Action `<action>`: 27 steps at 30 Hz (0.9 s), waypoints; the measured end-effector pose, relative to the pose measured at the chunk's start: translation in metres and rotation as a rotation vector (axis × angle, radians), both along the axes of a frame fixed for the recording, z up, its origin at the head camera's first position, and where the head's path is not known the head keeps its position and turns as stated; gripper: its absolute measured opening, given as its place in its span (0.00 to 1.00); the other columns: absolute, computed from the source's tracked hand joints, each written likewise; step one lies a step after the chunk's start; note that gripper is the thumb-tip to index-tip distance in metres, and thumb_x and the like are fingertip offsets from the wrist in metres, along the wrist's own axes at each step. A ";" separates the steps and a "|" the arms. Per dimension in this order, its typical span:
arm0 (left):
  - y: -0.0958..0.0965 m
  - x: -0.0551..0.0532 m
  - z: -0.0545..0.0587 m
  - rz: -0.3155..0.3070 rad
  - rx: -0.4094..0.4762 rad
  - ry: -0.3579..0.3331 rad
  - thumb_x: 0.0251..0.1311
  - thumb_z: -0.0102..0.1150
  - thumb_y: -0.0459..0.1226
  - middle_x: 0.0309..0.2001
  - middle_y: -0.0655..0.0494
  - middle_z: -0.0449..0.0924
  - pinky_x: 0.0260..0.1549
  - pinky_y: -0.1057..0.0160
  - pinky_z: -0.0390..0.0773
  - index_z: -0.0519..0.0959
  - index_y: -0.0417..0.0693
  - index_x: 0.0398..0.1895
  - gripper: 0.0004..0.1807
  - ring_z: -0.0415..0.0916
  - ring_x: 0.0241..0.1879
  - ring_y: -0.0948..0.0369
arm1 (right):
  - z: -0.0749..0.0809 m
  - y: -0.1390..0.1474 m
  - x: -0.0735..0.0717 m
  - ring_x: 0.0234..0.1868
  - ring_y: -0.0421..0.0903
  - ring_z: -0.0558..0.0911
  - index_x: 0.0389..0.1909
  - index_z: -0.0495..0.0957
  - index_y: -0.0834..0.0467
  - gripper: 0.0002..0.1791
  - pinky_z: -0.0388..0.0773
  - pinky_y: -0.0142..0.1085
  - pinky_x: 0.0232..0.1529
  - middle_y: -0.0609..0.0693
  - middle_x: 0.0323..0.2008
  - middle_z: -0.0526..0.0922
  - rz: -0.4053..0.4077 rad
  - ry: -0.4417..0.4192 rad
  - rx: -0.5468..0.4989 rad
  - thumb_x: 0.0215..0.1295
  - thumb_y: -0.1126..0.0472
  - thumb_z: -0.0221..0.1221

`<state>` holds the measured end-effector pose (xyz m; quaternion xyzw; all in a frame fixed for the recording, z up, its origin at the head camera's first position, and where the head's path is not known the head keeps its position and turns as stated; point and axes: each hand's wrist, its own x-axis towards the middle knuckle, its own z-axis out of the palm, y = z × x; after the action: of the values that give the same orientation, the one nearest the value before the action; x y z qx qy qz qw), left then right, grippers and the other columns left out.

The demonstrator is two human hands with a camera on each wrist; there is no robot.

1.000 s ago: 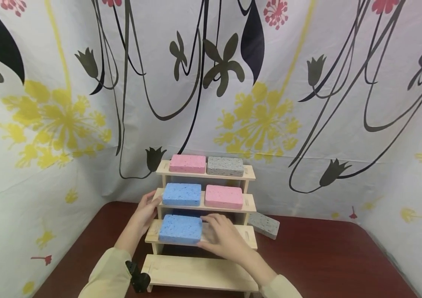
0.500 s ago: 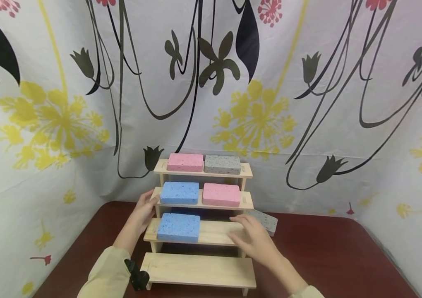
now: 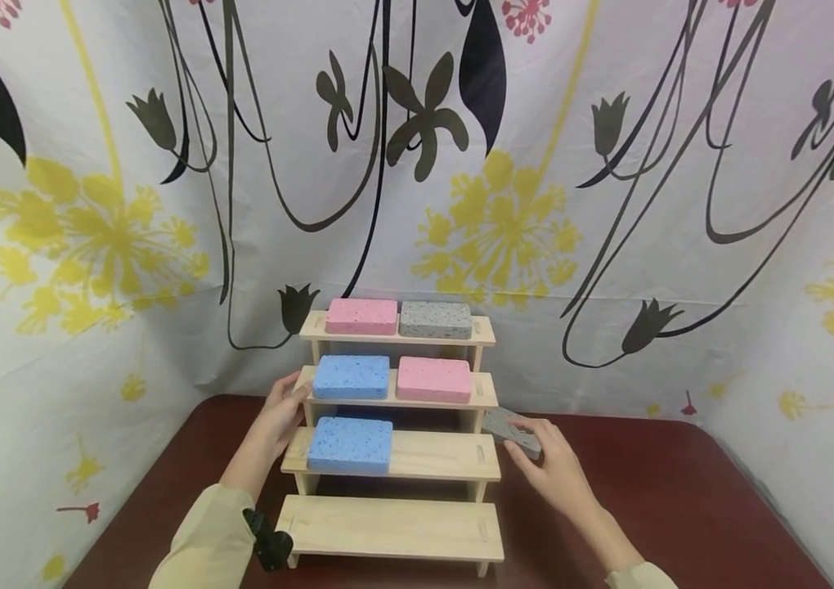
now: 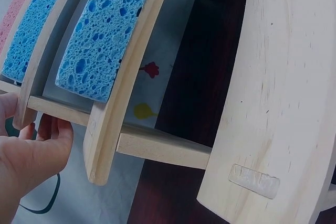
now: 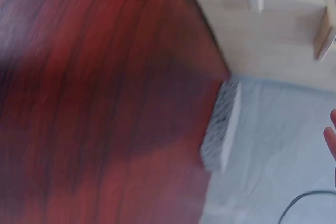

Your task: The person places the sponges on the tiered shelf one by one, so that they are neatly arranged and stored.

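Note:
A wooden stepped shelf (image 3: 395, 523) stands on the table. My left hand (image 3: 279, 417) grips its left side at the second tier from the top; in the left wrist view the fingers (image 4: 55, 135) curl behind the side bar. To the shelf's right, a grey sponge (image 3: 508, 432) lies on the table, seen edge-on in the right wrist view. My right hand (image 3: 553, 466) is over this sponge in the head view, thumb and fingers spread apart. Only its fingertips (image 5: 331, 137) show at the right wrist view's edge, away from the sponge.
The top tier bears a pink sponge (image 3: 361, 316) and a grey sponge (image 3: 435, 320). Below sit a blue sponge (image 3: 351, 376) and a pink sponge (image 3: 433, 379). Another blue sponge (image 3: 350, 445) lies on the third tier, left side. A floral cloth (image 3: 608, 270) hangs behind the dark red table (image 3: 682, 499).
My right hand has left the blue sponge on the third tier and moved right to the loose grey sponge. My left hand keeps its place on the shelf.

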<state>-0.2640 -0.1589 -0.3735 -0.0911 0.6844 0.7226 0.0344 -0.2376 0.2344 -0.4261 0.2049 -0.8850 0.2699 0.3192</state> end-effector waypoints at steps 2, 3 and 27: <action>0.000 -0.001 0.001 0.003 0.009 0.002 0.68 0.40 0.41 0.71 0.37 0.40 0.70 0.51 0.45 0.38 0.46 0.71 0.34 0.41 0.71 0.47 | -0.004 0.006 -0.004 0.44 0.47 0.76 0.49 0.75 0.58 0.20 0.76 0.46 0.38 0.51 0.44 0.78 -0.026 -0.041 -0.009 0.53 0.60 0.64; -0.001 -0.001 0.001 0.003 0.012 0.004 0.68 0.40 0.40 0.71 0.37 0.40 0.70 0.51 0.45 0.38 0.45 0.71 0.34 0.42 0.71 0.47 | -0.007 0.008 -0.005 0.45 0.49 0.76 0.49 0.75 0.59 0.21 0.76 0.47 0.39 0.52 0.44 0.78 -0.040 -0.066 -0.015 0.54 0.59 0.64; 0.001 0.002 -0.002 0.004 -0.028 0.014 0.68 0.41 0.41 0.70 0.34 0.41 0.69 0.48 0.46 0.37 0.45 0.71 0.35 0.42 0.70 0.43 | -0.060 0.045 -0.062 0.61 0.72 0.58 0.64 0.57 0.67 0.46 0.60 0.67 0.55 0.73 0.62 0.57 -0.194 -0.560 0.129 0.53 0.41 0.60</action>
<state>-0.2624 -0.1582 -0.3755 -0.0880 0.6946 0.7134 0.0268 -0.3000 0.2797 -0.4863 0.0571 -0.9694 0.2273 0.0731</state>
